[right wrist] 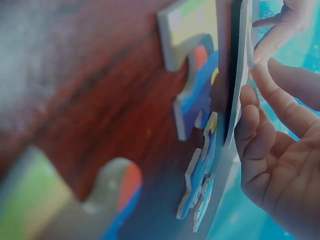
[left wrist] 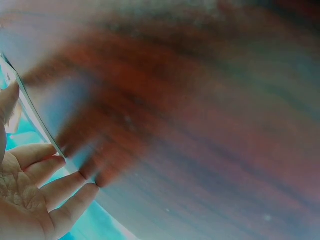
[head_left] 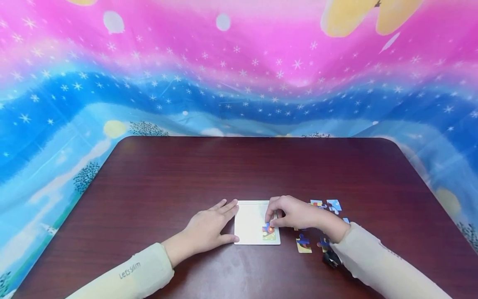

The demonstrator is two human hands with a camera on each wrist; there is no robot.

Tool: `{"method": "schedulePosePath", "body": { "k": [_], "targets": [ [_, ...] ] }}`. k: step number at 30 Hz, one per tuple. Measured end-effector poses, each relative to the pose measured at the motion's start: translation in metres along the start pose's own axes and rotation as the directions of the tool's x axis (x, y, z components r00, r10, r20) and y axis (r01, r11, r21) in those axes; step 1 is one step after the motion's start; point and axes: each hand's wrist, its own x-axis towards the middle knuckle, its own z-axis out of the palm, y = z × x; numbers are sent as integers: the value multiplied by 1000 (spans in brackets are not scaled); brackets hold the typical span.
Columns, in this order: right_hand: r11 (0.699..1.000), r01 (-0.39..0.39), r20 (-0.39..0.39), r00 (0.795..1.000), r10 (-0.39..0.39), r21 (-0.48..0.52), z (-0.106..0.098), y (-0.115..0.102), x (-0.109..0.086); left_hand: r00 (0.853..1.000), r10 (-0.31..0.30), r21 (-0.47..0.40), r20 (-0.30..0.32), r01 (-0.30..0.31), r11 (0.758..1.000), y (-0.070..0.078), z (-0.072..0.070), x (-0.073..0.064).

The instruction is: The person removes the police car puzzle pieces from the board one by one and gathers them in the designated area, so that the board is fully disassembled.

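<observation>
A white board [head_left: 248,219], shaped like a shallow tray, lies on the table. My left hand [head_left: 206,228] braces its left edge, thumb at the near corner and straight fingertips at the far one. In the left wrist view the left hand [left wrist: 30,192] has its fingers spread along that edge. Over the board's right side, my right hand [head_left: 293,211] pinches a jigsaw puzzle piece [head_left: 269,235] between thumb and index finger, at the near right corner. In the right wrist view the other fingers of the right hand [right wrist: 280,150] are curled beside the board.
Several loose puzzle pieces lie right of the board, among them a yellow and blue one [head_left: 304,245] and a light blue one [head_left: 334,205]. The right forearm partly covers others. A small black device [head_left: 331,258] sits under the right wrist. A patterned cloth [head_left: 239,83] hangs behind the dark table [head_left: 209,166].
</observation>
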Motion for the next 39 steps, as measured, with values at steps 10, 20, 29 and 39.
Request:
{"method": "schedulePosePath", "body": {
  "k": [10, 20, 29, 39],
  "targets": [
    [994, -28, 28, 999, 26, 102, 3, 3, -1, 1000, -5, -5, -6, 5, 1000, 1, 0, 0],
    [989, -15, 30, 999, 11, 149, 4, 0, 0, 1000, -6, -12, -6, 6, 1000, 2, -1, -1],
    [989, -16, 15, 1000, 14, 146, 2, -3, -1, 1000, -12, -7, 0, 12, 1000, 3, -2, -1],
    [989, 31, -25, 999, -28, 146, -4, 2, -10, 1000, -18, -7, 10, 18, 1000, 2, 0, -1]
  ]
}}
